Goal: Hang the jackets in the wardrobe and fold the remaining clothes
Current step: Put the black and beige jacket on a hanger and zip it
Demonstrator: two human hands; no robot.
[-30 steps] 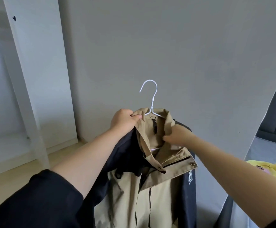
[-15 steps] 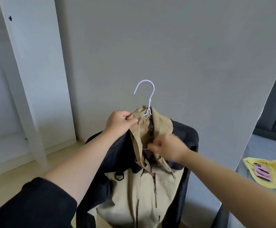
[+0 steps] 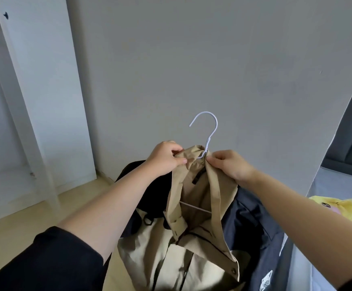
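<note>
A tan and navy jacket (image 3: 194, 244) hangs on a white wire hanger (image 3: 207, 131) in front of me, held up before a grey wall. My left hand (image 3: 166, 158) pinches the left side of the tan collar. My right hand (image 3: 230, 164) pinches the right side of the collar, just under the hanger's hook. The hook points up and left, free of any rail. The hanger's lower bar shows inside the open collar.
The open white wardrobe (image 3: 34, 101) stands at the left, its shelf and inner wall pale. A grey bed (image 3: 343, 185) lies at the right with a yellow garment (image 3: 336, 206) on it. Light wooden floor (image 3: 23, 215) runs below the wardrobe.
My right hand has moved up from the jacket's front opening to the collar beside the hook. The collar is now spread between both hands. The left hand kept its grip.
</note>
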